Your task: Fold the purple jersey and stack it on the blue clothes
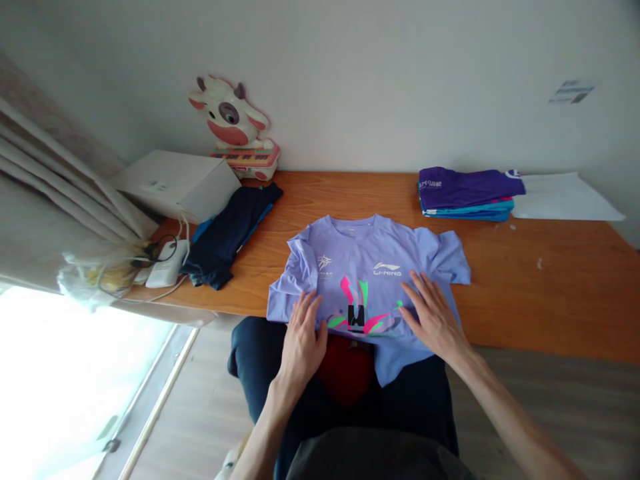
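Note:
A lilac T-shirt [367, 257] with a white logo and a pink-and-green print lies front up on the wooden table [540, 300], its hem hanging over the near edge. My left hand [301, 337] rests flat on the shirt's lower left part, fingers spread. My right hand [434, 315] lies flat on the lower right part, fingers apart. Neither hand grips the cloth. Under the hem, a red item [345, 373] sits on my lap.
A dark navy garment [233, 233] lies at the left beside a white box [175, 183]. A folded purple-and-teal stack [465, 193] and white paper [563, 197] sit at the back right. A cow-shaped toy [235, 130] leans on the wall. Cables and a white adapter [165, 267] lie at the far left.

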`<state>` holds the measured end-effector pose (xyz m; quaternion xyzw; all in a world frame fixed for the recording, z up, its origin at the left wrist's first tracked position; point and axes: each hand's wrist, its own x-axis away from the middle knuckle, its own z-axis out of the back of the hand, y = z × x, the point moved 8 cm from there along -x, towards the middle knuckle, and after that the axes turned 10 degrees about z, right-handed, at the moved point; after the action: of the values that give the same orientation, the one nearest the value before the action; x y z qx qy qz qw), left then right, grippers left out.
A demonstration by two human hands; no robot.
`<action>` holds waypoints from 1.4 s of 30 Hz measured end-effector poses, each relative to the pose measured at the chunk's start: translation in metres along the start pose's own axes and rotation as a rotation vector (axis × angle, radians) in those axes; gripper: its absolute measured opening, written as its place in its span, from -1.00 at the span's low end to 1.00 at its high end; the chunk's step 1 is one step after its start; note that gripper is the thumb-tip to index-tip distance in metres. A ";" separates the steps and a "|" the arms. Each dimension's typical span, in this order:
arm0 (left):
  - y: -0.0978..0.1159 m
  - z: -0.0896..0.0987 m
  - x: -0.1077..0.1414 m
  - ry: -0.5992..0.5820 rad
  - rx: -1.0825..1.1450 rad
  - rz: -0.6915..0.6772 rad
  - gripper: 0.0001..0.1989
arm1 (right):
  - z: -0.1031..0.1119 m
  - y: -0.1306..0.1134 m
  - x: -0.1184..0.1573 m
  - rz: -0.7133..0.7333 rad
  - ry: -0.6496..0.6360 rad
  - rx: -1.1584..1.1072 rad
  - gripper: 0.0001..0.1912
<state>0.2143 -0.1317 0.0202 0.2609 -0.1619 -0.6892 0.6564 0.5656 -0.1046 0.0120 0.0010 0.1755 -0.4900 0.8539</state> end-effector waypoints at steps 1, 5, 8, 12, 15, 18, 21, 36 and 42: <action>0.015 -0.010 -0.005 -0.073 0.045 -0.067 -0.34 | -0.005 -0.008 -0.005 0.006 -0.013 -0.018 -0.13; 0.054 -0.043 -0.039 -0.255 0.050 -0.249 -0.40 | -0.023 -0.027 -0.018 0.011 -0.054 -0.004 -0.07; 0.034 -0.037 -0.078 -0.188 -0.031 -0.098 -0.39 | -0.027 -0.031 -0.010 0.011 -0.044 -0.007 -0.03; -0.046 0.021 -0.115 0.095 -0.161 0.300 -0.28 | -0.016 -0.021 0.014 -0.029 0.003 -0.117 -0.10; -0.096 0.061 -0.118 0.251 -0.206 0.458 -0.14 | 0.012 0.018 0.026 -0.135 0.199 -0.306 -0.30; -0.101 0.064 -0.116 0.230 -0.198 0.362 -0.17 | 0.044 0.084 0.032 -0.288 0.425 -0.325 -0.43; -0.075 0.041 -0.121 0.100 -0.144 0.184 -0.25 | 0.049 0.137 0.020 -0.328 0.366 -0.248 -0.33; -0.105 0.050 -0.123 0.038 -0.289 0.389 -0.05 | 0.041 0.115 0.074 -0.405 -0.047 0.167 -0.18; -0.142 0.082 -0.136 0.159 -0.161 0.350 -0.28 | 0.058 0.191 0.026 -0.593 0.096 0.061 -0.23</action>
<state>0.0518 0.0053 0.0264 0.2292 -0.0970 -0.5527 0.7954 0.7548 -0.0374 0.0256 -0.0015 0.1933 -0.7225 0.6638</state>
